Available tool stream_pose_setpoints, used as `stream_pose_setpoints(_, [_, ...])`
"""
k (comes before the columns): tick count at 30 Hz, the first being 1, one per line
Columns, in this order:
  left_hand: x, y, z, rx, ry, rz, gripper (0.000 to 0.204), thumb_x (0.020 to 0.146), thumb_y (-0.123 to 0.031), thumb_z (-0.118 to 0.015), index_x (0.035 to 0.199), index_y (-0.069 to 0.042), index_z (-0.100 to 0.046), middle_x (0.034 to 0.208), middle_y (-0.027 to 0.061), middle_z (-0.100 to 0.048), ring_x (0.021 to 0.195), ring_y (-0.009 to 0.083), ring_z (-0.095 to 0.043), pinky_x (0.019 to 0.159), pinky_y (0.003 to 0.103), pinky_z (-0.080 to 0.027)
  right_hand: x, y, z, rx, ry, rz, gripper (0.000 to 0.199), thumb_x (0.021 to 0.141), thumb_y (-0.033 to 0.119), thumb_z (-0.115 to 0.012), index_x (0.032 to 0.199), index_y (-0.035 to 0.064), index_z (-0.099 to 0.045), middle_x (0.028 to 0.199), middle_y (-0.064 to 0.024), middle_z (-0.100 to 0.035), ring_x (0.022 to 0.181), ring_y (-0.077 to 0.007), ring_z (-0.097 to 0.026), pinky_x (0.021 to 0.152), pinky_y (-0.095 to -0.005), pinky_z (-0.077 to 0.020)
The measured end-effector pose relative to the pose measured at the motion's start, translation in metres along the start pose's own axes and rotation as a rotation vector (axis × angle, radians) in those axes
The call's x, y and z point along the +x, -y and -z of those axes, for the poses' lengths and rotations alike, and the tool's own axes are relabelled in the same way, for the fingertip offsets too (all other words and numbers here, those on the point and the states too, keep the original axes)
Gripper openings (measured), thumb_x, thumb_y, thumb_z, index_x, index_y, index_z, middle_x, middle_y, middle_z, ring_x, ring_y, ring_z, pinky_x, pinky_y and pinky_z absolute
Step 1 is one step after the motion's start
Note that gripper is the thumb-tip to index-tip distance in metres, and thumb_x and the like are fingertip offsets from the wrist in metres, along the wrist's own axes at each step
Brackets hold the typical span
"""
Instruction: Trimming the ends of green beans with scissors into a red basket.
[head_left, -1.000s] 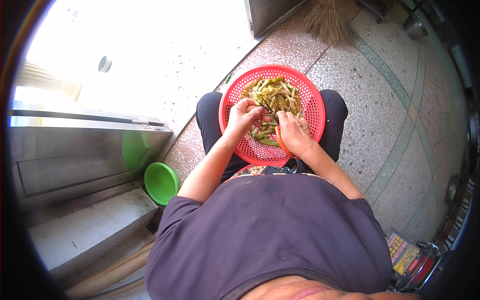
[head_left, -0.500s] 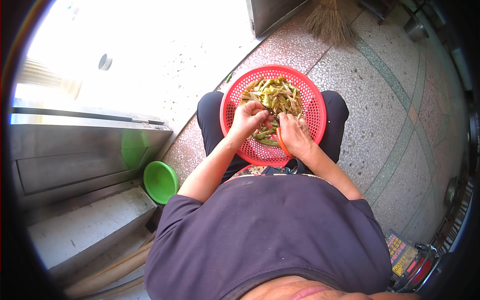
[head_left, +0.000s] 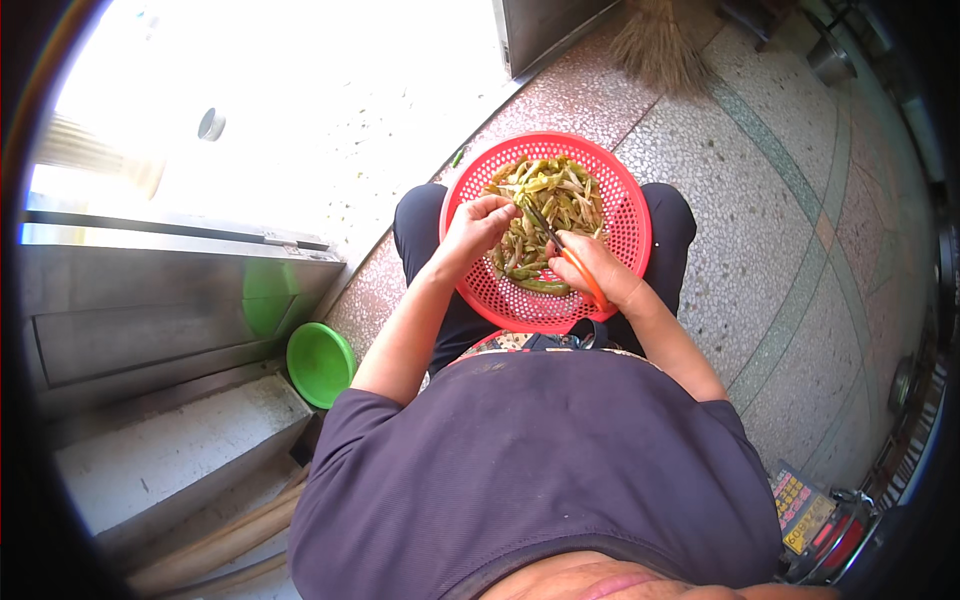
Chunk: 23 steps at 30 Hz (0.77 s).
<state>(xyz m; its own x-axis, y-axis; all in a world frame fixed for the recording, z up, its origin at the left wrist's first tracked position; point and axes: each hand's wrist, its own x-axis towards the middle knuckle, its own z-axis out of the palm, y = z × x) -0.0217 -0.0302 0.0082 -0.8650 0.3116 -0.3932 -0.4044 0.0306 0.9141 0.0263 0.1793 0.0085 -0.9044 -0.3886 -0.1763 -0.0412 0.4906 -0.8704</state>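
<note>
A round red plastic basket (head_left: 627,195) with a perforated wall rests across my lap. Inside it lies a heap of slender green, yellow and brownish pod-like pieces (head_left: 572,205). My left hand (head_left: 478,224) is over the basket's left side, its fingertips pinched on a small yellow-green pod-like piece (head_left: 520,198). My right hand (head_left: 592,268) grips a pair of scissors (head_left: 578,270) with orange handles. The dark blades point up and left, their tips close beside the left fingertips. Whether the blades touch the pinched piece is too small to tell.
A green plastic bowl (head_left: 321,366) stands on the floor at my left, beside a metal door panel (head_left: 160,320). The doorway is brightly lit. A straw broom (head_left: 660,48) lies at the far side of the speckled floor. A metal bucket (head_left: 830,58) stands far right.
My hands have moved apart, the left one slightly left and the right one down. The scissor blades, mostly hidden before, now show between them.
</note>
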Motion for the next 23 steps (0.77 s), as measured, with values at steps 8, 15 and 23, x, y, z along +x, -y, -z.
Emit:
stream_pose_setpoints(8, [0.002, -0.009, 0.011, 0.013, 0.144, 0.068, 0.018, 0.09, -0.023, -0.059, 0.086, -0.005, -0.063, 0.061, -0.0071, -0.046, 0.051, 0.003, -0.037, 0.047, 0.02, -0.027, 0.003, -0.002, 0.0, 0.065, 0.096, 0.032, 0.015, 0.079, 0.011, -0.061, 0.09, 0.002, -0.056, 0.076, -0.0143, -0.061, 0.07, -0.0264, -0.062, 0.066, -0.0354, -0.0482])
stream_pose_setpoints(15, [0.003, -0.01, 0.013, 0.019, 0.167, 0.102, 0.02, 0.089, -0.025, -0.061, 0.084, -0.005, -0.063, 0.059, -0.0073, -0.046, 0.051, 0.0032, -0.037, 0.046, 0.02, -0.027, 0.001, -0.001, 0.003, -0.018, -0.005, 0.072, 0.01, 0.079, 0.011, -0.062, 0.082, 0.0019, -0.059, 0.069, -0.0136, -0.062, 0.064, -0.0233, -0.063, 0.061, -0.0337, -0.048])
stream_pose_setpoints(23, [0.078, -0.007, 0.123, 0.983, -0.775, -0.297, 0.063, 0.081, -0.021, -0.065, 0.137, -0.008, -0.039, 0.095, 0.0152, -0.068, 0.08, 0.0299, -0.066, 0.076, 0.037, -0.051, 0.011, -0.045, -0.006, 0.444, -0.29, -0.189, 0.008, 0.082, 0.012, -0.061, 0.086, 0.005, -0.06, 0.065, -0.0039, -0.063, 0.048, -0.0177, -0.056, 0.049, -0.0282, -0.0465])
